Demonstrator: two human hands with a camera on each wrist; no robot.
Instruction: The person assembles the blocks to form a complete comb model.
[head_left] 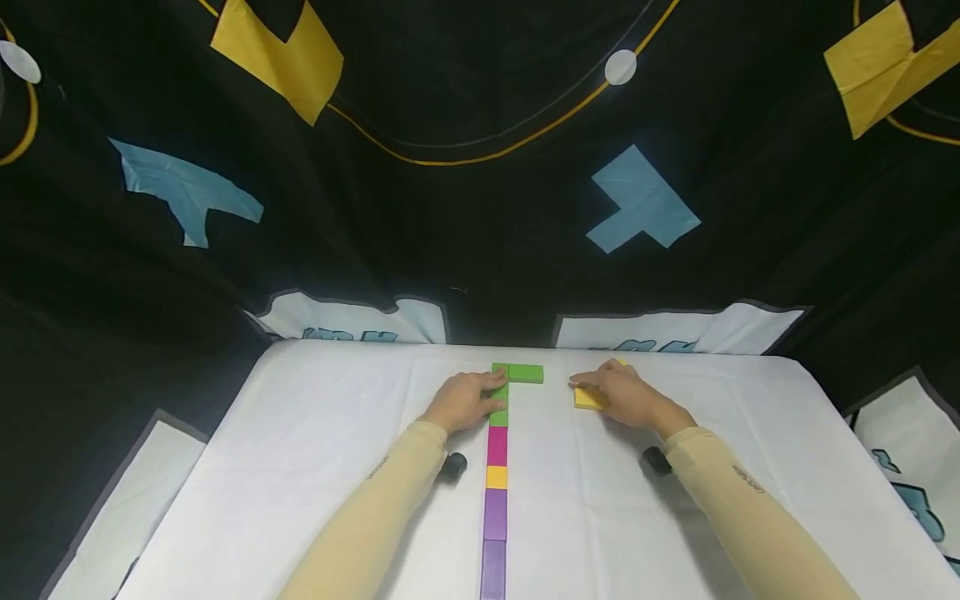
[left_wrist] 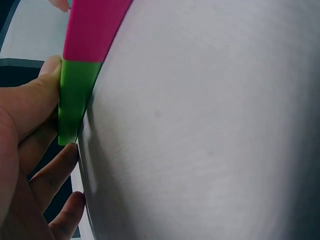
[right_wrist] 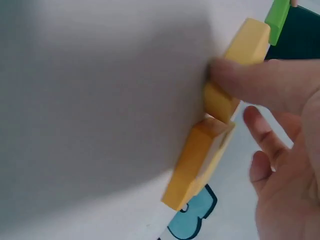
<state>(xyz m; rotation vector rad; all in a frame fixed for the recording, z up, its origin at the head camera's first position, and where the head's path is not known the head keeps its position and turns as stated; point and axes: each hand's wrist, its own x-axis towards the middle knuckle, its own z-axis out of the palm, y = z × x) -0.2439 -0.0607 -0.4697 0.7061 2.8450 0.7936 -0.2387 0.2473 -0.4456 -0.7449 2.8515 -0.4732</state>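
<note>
Bracing the far end of the column, the left hand [head_left: 465,398] rests thumb and fingertips against the left edge of the green strip [head_left: 500,418]; digits loosely spread, not wrapped round it; probably so placed to stop the strip drifting, the right flank left clear. Right hand [head_left: 628,396] pinches the yellow block [head_left: 587,400], right of the column and well apart from it; thumb across one face, the opposing contact hidden; this hold leaves the block's left end free, which would suit careful placing. A second yellow block [right_wrist: 187,170] sits just beside the held one; whether they touch, cannot tell.

Column, far to near: green strip, pink block [head_left: 497,446], small yellow piece [head_left: 497,477], far purple block [head_left: 495,514], near purple block [head_left: 493,571]; set end to end, likely to make one straight line; the green crosspiece [head_left: 527,374] runs right from the far end, making a corner.

Materials: blocks flat-faced, crisp-edged, smooth with a slight sheen, perhaps plastic or painted wood; table [head_left: 300,467] covered in white cloth, faintly creased; sleeves [head_left: 375,517] pale, close-fitting; backdrop [head_left: 480,233] black fabric, softly folded.
</note>
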